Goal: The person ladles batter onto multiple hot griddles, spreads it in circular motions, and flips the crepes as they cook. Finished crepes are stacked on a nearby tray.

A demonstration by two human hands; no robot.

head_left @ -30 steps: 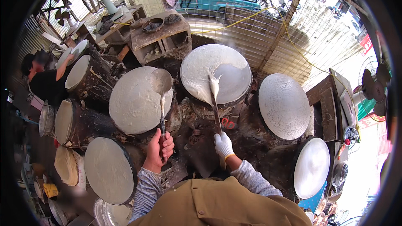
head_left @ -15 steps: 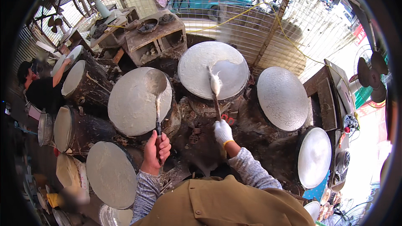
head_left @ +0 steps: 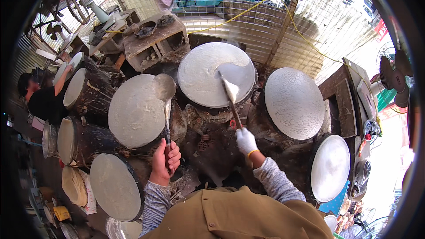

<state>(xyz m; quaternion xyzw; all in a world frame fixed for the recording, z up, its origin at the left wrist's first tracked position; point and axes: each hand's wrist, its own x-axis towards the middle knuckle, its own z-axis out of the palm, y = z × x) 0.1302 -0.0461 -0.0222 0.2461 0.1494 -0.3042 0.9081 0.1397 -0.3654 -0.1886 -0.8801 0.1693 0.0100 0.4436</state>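
Note:
My left hand, bare, is closed round the dark handle of a metal ladle. The ladle's round bowl hangs over the right edge of the left griddle, which is coated in pale batter. My right hand wears a white glove and grips a long-handled batter spreader. A white lump of batter clings to the spreader near its far end. That end rests on the middle griddle, where pale batter covers most of the surface and a smooth grey patch shows at the right.
A cracked, whitish round griddle stands at the right, a smoother one nearer me. Another griddle lies at lower left. A brick stove stands behind. At far left a person reaches to other griddles. A fan stands far right.
My right hand has moved right, and the spreader slants more, its end shifted slightly right on the middle griddle. The grey patch there looks smaller. My left hand keeps holding the ladle.

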